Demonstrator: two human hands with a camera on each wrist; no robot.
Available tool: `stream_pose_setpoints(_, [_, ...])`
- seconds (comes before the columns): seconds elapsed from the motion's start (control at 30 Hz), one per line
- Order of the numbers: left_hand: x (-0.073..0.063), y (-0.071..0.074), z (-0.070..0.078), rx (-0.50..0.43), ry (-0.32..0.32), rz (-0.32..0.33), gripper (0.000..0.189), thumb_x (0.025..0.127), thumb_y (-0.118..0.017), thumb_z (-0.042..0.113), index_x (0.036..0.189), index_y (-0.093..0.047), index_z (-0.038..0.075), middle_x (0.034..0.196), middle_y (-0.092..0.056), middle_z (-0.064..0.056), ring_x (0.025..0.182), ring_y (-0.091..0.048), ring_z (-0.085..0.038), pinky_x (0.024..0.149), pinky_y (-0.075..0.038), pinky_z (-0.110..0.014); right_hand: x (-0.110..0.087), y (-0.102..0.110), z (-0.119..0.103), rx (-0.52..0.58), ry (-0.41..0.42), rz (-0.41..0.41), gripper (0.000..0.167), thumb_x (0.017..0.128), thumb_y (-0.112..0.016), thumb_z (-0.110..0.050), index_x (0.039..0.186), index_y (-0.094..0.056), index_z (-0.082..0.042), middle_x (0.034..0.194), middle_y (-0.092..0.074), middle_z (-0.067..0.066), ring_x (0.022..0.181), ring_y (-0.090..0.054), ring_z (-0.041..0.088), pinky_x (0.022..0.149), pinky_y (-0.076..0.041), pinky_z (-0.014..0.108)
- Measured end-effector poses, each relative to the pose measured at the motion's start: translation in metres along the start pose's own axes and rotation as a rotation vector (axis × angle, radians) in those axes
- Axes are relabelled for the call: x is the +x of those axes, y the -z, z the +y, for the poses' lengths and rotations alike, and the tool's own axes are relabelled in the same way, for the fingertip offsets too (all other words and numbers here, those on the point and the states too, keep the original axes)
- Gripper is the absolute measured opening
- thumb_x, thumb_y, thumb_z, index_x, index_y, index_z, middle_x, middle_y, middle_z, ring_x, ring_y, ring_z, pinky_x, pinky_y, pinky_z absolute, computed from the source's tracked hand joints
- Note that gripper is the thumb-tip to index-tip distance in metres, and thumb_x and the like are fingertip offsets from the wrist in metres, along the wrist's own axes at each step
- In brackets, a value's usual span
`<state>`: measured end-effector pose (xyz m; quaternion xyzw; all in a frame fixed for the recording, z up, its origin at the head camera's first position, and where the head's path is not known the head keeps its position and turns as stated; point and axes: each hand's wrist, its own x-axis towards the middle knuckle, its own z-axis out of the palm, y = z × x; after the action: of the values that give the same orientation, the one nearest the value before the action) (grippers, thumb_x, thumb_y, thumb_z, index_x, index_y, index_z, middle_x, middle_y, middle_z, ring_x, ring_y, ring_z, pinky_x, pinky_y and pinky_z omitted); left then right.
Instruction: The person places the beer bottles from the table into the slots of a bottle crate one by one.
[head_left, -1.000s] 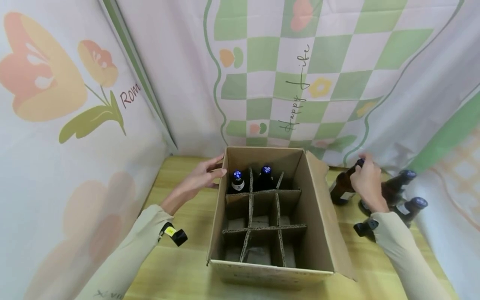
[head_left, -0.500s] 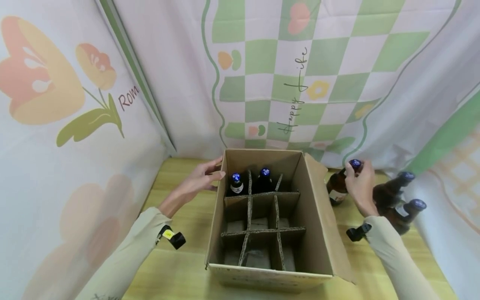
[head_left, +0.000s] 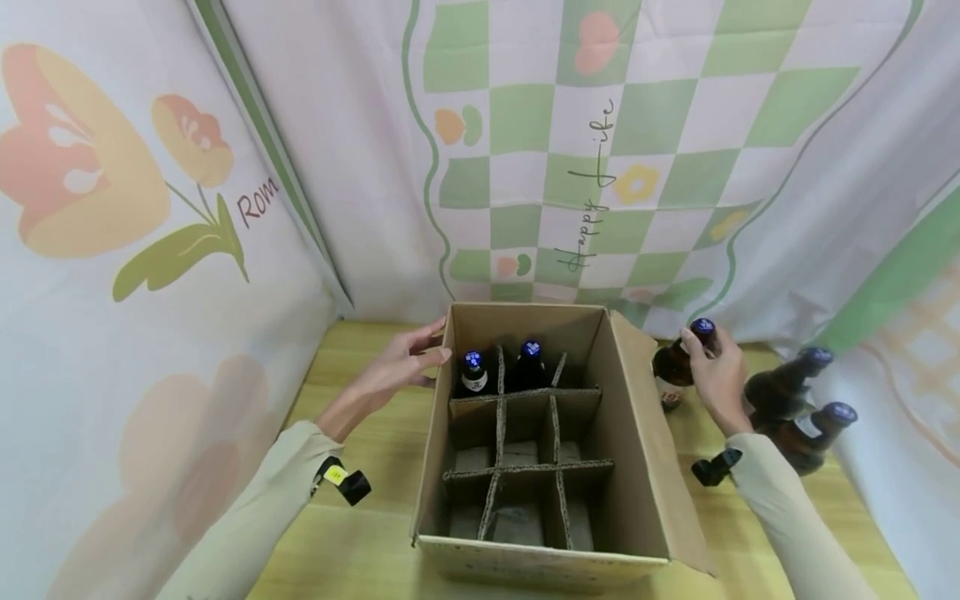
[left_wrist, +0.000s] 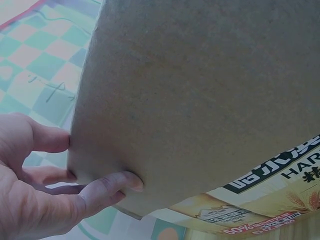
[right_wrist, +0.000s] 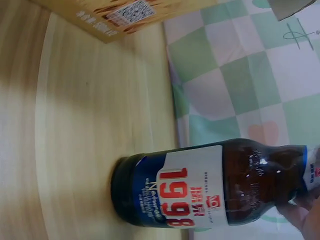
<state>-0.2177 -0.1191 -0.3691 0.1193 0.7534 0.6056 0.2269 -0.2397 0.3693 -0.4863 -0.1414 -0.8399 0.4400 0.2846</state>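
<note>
A cardboard box with crossed dividers stands upright, its top open. My left hand grips its far left corner; in the left wrist view the thumb and fingers pinch a brown cardboard panel. To the right of the box, my right hand holds a brown beer bottle by the neck, below its blue cap. In the right wrist view that bottle shows a white and blue label marked 1998. Two capped bottles, a left one and a right one, stand in the box's far row.
Two more brown bottles, a farther one and a nearer one, stand at the right of the wooden table. A side flap folds outward along the box's right edge. A patterned cloth hangs close behind.
My right hand has moved left toward the box with the bottle, which has tilted more upright and away from the other two. My left hand stays at the box's corner.
</note>
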Motion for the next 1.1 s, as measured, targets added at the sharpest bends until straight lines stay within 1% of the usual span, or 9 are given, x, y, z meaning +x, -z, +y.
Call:
stream_pose_setpoints(0.23, [-0.002, 0.004, 0.001, 0.004, -0.010, 0.004, 0.074, 0.105, -0.058, 0.011, 0.168, -0.019, 0.015, 0.173, -0.016, -0.021, 0.143, -0.047, -0.044, 0.107, -0.056, -0.049, -0.003, -0.007, -0.011, -0.034, -0.026, 0.026, 0.038, 0.101, -0.071, -0.036, 0.116, -0.072, -0.001, 0.113, -0.077, 0.014, 0.080, -0.050, -0.022, 0.077, -0.045, 0.002])
stream_pose_setpoints(0.43, [-0.006, 0.003, -0.001, 0.009, -0.009, -0.006, 0.073, 0.106, -0.058, 0.013, 0.168, -0.019, 0.014, 0.173, -0.016, -0.021, 0.143, -0.048, -0.044, 0.107, -0.056, -0.047, -0.003, -0.004, -0.008, 0.001, -0.031, 0.038, 0.037, 0.099, -0.074, -0.036, 0.107, -0.073, 0.001, 0.081, -0.061, -0.030, 0.075, -0.054, -0.015, 0.070, -0.045, 0.005])
stream_pose_setpoints(0.57, [-0.004, 0.002, 0.000, 0.014, -0.017, -0.011, 0.073, 0.106, -0.058, 0.014, 0.168, -0.020, 0.014, 0.173, -0.017, -0.021, 0.142, -0.048, -0.044, 0.106, -0.057, -0.046, 0.003, 0.005, -0.012, 0.031, -0.081, 0.063, 0.041, 0.097, -0.075, -0.038, 0.108, -0.077, 0.002, 0.067, -0.055, -0.041, 0.064, -0.054, -0.015, 0.063, -0.043, 0.004])
stream_pose_setpoints(0.7, [-0.002, 0.001, 0.000, 0.010, -0.021, -0.009, 0.073, 0.105, -0.059, 0.013, 0.168, -0.021, 0.014, 0.172, -0.019, -0.021, 0.142, -0.049, -0.044, 0.105, -0.058, -0.046, 0.003, 0.011, -0.023, -0.020, 0.010, 0.059, 0.040, 0.099, -0.074, -0.036, 0.110, -0.077, 0.002, 0.083, -0.079, -0.007, 0.064, -0.051, -0.021, 0.062, -0.043, 0.001])
stream_pose_setpoints(0.8, [-0.002, 0.001, -0.001, 0.016, -0.010, -0.005, 0.074, 0.105, -0.059, 0.013, 0.168, -0.020, 0.015, 0.172, -0.020, -0.020, 0.141, -0.049, -0.043, 0.106, -0.057, -0.046, -0.001, 0.018, -0.039, -0.040, 0.116, 0.054, 0.036, 0.100, -0.073, -0.030, 0.108, -0.077, 0.005, 0.104, -0.077, 0.023, 0.068, -0.051, -0.023, 0.064, -0.043, -0.001])
stream_pose_setpoints(0.83, [-0.002, 0.001, -0.001, 0.016, -0.008, -0.006, 0.074, 0.105, -0.059, 0.014, 0.168, -0.020, 0.015, 0.172, -0.020, -0.020, 0.142, -0.049, -0.043, 0.107, -0.057, -0.047, -0.002, 0.022, -0.045, -0.035, 0.129, 0.052, 0.035, 0.100, -0.073, -0.030, 0.108, -0.076, 0.004, 0.106, -0.077, 0.025, 0.070, -0.052, -0.022, 0.065, -0.044, -0.001])
stream_pose_setpoints(0.93, [-0.001, 0.001, -0.003, 0.014, -0.008, -0.008, 0.074, 0.106, -0.059, 0.015, 0.168, -0.020, 0.015, 0.172, -0.019, -0.020, 0.142, -0.049, -0.042, 0.107, -0.057, -0.046, -0.002, 0.036, -0.071, -0.020, 0.144, 0.061, 0.035, 0.101, -0.072, -0.032, 0.111, -0.077, 0.001, 0.098, -0.080, 0.002, 0.071, -0.056, -0.019, 0.064, -0.046, 0.000])
stream_pose_setpoints(1.03, [0.000, 0.001, -0.002, 0.002, -0.008, -0.005, 0.074, 0.106, -0.059, 0.015, 0.168, -0.020, 0.016, 0.172, -0.020, -0.020, 0.142, -0.050, -0.041, 0.106, -0.057, -0.047, 0.004, 0.051, -0.099, 0.026, 0.154, 0.076, 0.036, 0.100, -0.073, -0.034, 0.114, -0.077, -0.001, 0.088, -0.069, -0.028, 0.072, -0.060, -0.013, 0.064, -0.049, 0.001])
stream_pose_setpoints(1.1, [0.001, 0.001, -0.001, 0.012, -0.009, 0.001, 0.073, 0.106, -0.059, 0.016, 0.168, -0.020, 0.017, 0.172, -0.021, -0.019, 0.142, -0.050, -0.040, 0.107, -0.056, -0.047, 0.010, 0.060, -0.118, 0.072, 0.175, 0.100, 0.035, 0.099, -0.074, -0.031, 0.114, -0.077, 0.000, 0.083, -0.063, -0.037, 0.072, -0.062, -0.010, 0.065, -0.050, 0.002])
